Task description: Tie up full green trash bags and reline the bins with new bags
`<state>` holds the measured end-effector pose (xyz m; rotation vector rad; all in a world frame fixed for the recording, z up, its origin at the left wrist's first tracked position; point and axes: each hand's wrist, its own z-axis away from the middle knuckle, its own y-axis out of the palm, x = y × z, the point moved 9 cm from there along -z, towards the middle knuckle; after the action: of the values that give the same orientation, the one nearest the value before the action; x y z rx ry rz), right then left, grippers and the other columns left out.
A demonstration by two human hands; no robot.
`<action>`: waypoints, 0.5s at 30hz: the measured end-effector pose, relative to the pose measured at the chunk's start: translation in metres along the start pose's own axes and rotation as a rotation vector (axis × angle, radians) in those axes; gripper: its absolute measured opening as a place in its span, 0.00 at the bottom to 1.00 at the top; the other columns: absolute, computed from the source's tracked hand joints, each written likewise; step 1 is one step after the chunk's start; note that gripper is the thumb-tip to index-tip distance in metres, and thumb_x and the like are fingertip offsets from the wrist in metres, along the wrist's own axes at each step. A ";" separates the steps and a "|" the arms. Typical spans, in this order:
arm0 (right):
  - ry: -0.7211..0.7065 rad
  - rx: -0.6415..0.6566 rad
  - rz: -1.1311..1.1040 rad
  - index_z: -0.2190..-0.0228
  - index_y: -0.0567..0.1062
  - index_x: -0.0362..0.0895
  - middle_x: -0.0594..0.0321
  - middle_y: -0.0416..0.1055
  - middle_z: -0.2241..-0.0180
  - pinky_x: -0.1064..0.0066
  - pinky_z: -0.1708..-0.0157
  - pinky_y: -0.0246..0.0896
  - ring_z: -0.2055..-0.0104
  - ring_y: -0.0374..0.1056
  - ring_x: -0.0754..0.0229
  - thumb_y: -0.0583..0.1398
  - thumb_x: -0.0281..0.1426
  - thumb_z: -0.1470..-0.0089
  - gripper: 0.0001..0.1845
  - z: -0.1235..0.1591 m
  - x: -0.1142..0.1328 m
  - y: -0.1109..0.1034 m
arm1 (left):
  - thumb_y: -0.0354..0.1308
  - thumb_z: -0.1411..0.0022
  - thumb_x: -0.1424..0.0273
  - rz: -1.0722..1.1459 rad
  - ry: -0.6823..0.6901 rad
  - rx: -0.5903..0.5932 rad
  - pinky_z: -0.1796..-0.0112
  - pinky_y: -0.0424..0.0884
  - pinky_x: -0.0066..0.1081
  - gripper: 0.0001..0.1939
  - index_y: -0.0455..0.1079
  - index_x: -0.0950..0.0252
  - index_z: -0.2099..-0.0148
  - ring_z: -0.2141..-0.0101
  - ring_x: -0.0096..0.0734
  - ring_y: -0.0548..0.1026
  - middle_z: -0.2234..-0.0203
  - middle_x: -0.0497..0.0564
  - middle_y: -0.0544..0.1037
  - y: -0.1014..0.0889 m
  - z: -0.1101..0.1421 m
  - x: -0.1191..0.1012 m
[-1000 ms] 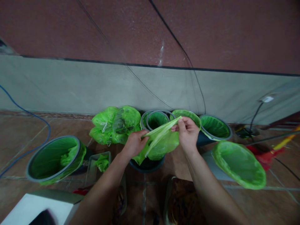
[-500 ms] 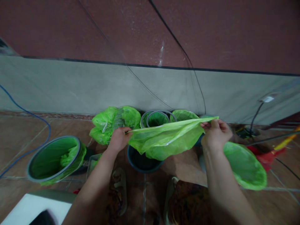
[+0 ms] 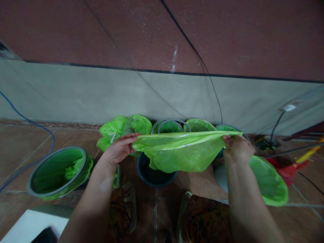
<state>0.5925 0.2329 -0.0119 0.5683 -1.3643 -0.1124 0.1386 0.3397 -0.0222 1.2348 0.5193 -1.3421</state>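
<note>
A thin green plastic bag (image 3: 182,155) is stretched sideways between my two hands, its upper edge pulled nearly straight. My left hand (image 3: 123,146) grips the bag's left end, thumb and fingers closed on it. At the other end, my right hand (image 3: 238,145) is shut on the bag's right corner, with a bit of plastic sticking out past the fingers. Partly hidden below the bag, a dark blue bin (image 3: 157,179) stands unlined on the floor between my feet.
At left is a green-lined bin (image 3: 58,172) with crumpled plastic inside. Tied green bags (image 3: 113,130) and lined bins (image 3: 199,125) stand along the wall. Another green-lined bin (image 3: 270,182) is at right, beside something red (image 3: 280,168). A white surface (image 3: 32,226) with a dark object fills the near left corner.
Both hands have moved outward, drawing the bag wider. Its upper edge has levelled, and my left hand has shifted left and turned.
</note>
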 end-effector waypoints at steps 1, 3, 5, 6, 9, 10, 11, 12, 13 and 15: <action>-0.004 -0.020 0.005 0.78 0.64 0.44 0.72 0.61 0.81 0.77 0.76 0.72 0.79 0.65 0.69 0.56 0.18 0.47 0.13 0.000 0.001 -0.001 | 0.66 0.48 0.75 0.031 -0.002 0.050 0.64 0.76 0.31 0.15 0.78 0.67 0.56 0.65 0.33 0.79 0.64 0.54 0.82 0.004 0.002 -0.003; -0.010 -0.051 0.010 0.79 0.63 0.44 0.70 0.61 0.81 0.77 0.75 0.72 0.78 0.66 0.68 0.53 0.17 0.47 0.14 0.002 0.005 -0.003 | 0.65 0.48 0.77 0.069 0.019 0.128 0.62 0.76 0.31 0.18 0.78 0.65 0.52 0.63 0.33 0.79 0.61 0.53 0.82 0.009 0.006 -0.009; -0.004 -0.062 0.004 0.80 0.63 0.44 0.69 0.62 0.81 0.77 0.74 0.72 0.78 0.66 0.68 0.52 0.16 0.48 0.15 0.004 0.008 -0.002 | 0.64 0.49 0.79 0.073 0.051 0.184 0.61 0.75 0.29 0.22 0.77 0.63 0.49 0.62 0.32 0.79 0.58 0.52 0.82 0.013 0.009 -0.013; -0.001 -0.065 0.004 0.80 0.63 0.44 0.69 0.62 0.81 0.77 0.73 0.71 0.78 0.66 0.68 0.52 0.16 0.47 0.15 0.006 0.009 -0.001 | 0.64 0.50 0.80 0.062 0.068 0.203 0.61 0.75 0.27 0.25 0.76 0.62 0.48 0.62 0.31 0.79 0.58 0.52 0.82 0.015 0.010 -0.015; 0.010 -0.055 0.009 0.80 0.63 0.44 0.69 0.62 0.80 0.76 0.72 0.72 0.77 0.66 0.68 0.53 0.16 0.48 0.15 0.006 0.008 -0.001 | 0.65 0.52 0.80 -0.002 0.112 0.216 0.60 0.74 0.25 0.27 0.76 0.61 0.47 0.63 0.28 0.78 0.58 0.50 0.81 0.019 0.010 -0.016; 0.014 -0.052 0.008 0.80 0.63 0.44 0.69 0.62 0.80 0.75 0.72 0.72 0.77 0.66 0.68 0.53 0.16 0.48 0.15 0.006 0.008 -0.001 | 0.66 0.52 0.80 -0.033 0.125 0.198 0.60 0.73 0.25 0.27 0.76 0.61 0.47 0.63 0.28 0.78 0.58 0.50 0.81 0.018 0.008 -0.015; 0.013 -0.053 0.005 0.80 0.63 0.44 0.70 0.62 0.81 0.75 0.72 0.72 0.77 0.66 0.68 0.53 0.16 0.49 0.15 0.005 0.007 -0.002 | 0.66 0.52 0.79 -0.076 0.139 0.166 0.60 0.73 0.26 0.27 0.75 0.62 0.47 0.63 0.29 0.78 0.58 0.50 0.81 0.015 0.006 -0.014; 0.011 -0.049 0.000 0.81 0.63 0.44 0.70 0.62 0.81 0.76 0.73 0.72 0.78 0.66 0.69 0.52 0.15 0.50 0.15 0.004 0.007 -0.002 | 0.66 0.53 0.78 -0.136 0.155 0.118 0.61 0.73 0.27 0.28 0.75 0.63 0.47 0.63 0.30 0.78 0.58 0.51 0.81 0.011 0.002 -0.012; 0.003 -0.046 -0.009 0.81 0.63 0.44 0.70 0.62 0.81 0.76 0.73 0.71 0.78 0.65 0.69 0.52 0.15 0.50 0.15 0.004 0.007 -0.002 | 0.66 0.53 0.78 -0.222 0.176 0.048 0.61 0.73 0.28 0.28 0.74 0.63 0.47 0.63 0.32 0.78 0.59 0.51 0.81 0.005 -0.001 -0.011; -0.034 -0.033 -0.024 0.81 0.63 0.44 0.71 0.62 0.83 0.78 0.76 0.69 0.80 0.64 0.69 0.51 0.15 0.51 0.15 0.005 0.010 0.000 | 0.64 0.55 0.78 -0.466 0.243 -0.145 0.61 0.72 0.31 0.27 0.75 0.64 0.49 0.64 0.35 0.78 0.62 0.52 0.81 -0.009 -0.006 -0.012</action>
<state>0.5898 0.2277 -0.0024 0.5579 -1.3867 -0.1642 0.1299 0.3523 -0.0170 1.2049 1.1099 -1.5107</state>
